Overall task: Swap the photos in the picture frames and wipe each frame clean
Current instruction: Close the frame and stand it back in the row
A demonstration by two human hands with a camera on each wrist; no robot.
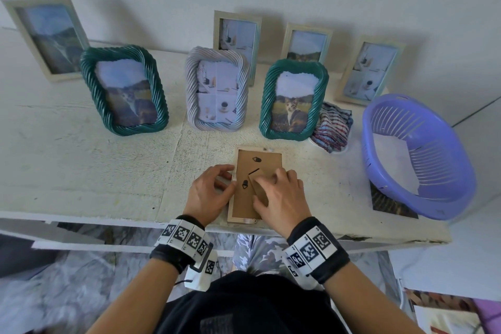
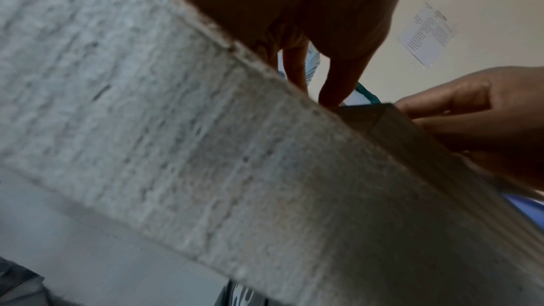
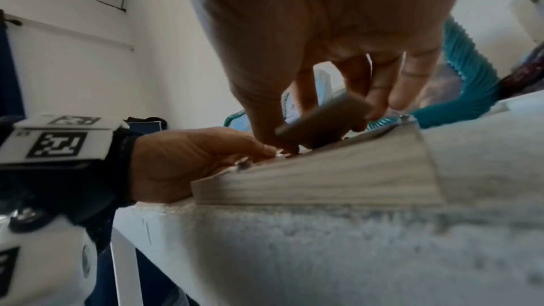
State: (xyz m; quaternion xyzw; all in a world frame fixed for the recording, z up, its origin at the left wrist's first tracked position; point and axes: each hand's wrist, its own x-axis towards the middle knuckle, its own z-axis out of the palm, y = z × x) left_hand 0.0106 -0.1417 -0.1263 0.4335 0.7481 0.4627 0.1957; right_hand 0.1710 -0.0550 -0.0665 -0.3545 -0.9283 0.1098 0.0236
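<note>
A: Containers, left to right?

B: Only one. Purple basket (image 1: 423, 160) sat at the right end of the table (image 1: 81, 160), slotted walls, tilted toward the person. A white sheet (image 1: 390, 154) lay inside it. A dark print (image 1: 390, 205) stuck out from under its near rim. Striped cloth (image 1: 332, 127) lay just left of the basket, beside a green frame (image 1: 294, 100).

A: Other frames?

B: All upright along the back. Another green frame (image 1: 124, 89) at left, a pale ribbed frame (image 1: 217, 89) in the middle, four plain light ones behind.

A: Work piece?

B: Wooden frame (image 1: 256, 184) lay face down at the near table edge, brown backing board up, two black turn clips visible.

A: Left hand?

B: Left hand (image 1: 210, 191) was at the frame's left edge, fingers curled, tips on the rim. Whether it actually clamped the frame, couldn't tell.

A: Right?

B: Right hand (image 1: 280, 195) was on the backing, thumb and fingers pinching the stand flap (image 3: 324, 122), lifted off the board.
</note>
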